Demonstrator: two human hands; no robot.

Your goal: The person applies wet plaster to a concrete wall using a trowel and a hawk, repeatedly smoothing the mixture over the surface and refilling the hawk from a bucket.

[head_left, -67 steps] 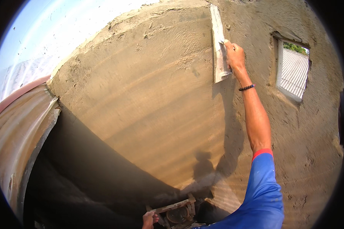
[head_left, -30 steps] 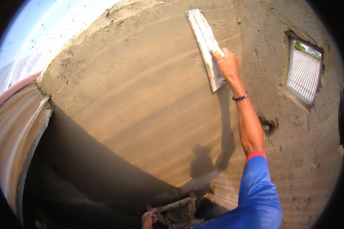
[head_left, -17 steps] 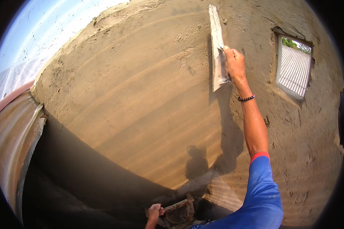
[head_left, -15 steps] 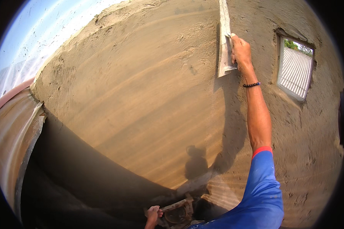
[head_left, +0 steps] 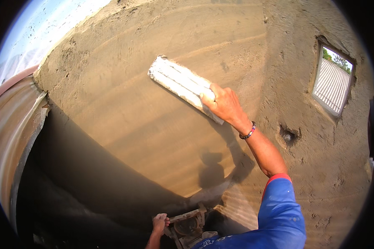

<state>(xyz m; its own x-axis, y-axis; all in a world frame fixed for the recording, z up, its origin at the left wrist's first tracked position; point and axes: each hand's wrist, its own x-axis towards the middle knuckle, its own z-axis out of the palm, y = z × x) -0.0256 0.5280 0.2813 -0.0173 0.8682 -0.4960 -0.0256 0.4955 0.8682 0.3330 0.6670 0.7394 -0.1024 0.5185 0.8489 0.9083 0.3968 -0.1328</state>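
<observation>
A long, ridged trowel, pale with plaster (head_left: 174,79), lies slanted against the grey-brown plastered wall (head_left: 120,124), its far end toward upper left. My right hand (head_left: 222,101) is closed round its handle, arm stretched out. At the lower edge, my left hand (head_left: 160,222) has its fingers curled beside a dirty frame (head_left: 185,216) with a dark round part inside; whether it grips that frame is hard to make out. My arm's shadow falls on the plaster below the trowel.
A bent, rusty metal sheet (head_left: 8,137) and a pinkish rail (head_left: 12,83) edge the left side, with deep shadow below. At right are a small window opening (head_left: 332,83) showing a corrugated roof, and a rough hole (head_left: 289,135) in the plaster.
The trowel and my right hand have moved from high at the right down and leftward, and the trowel has turned from near upright to slanted. My left hand stays low by the frame.
</observation>
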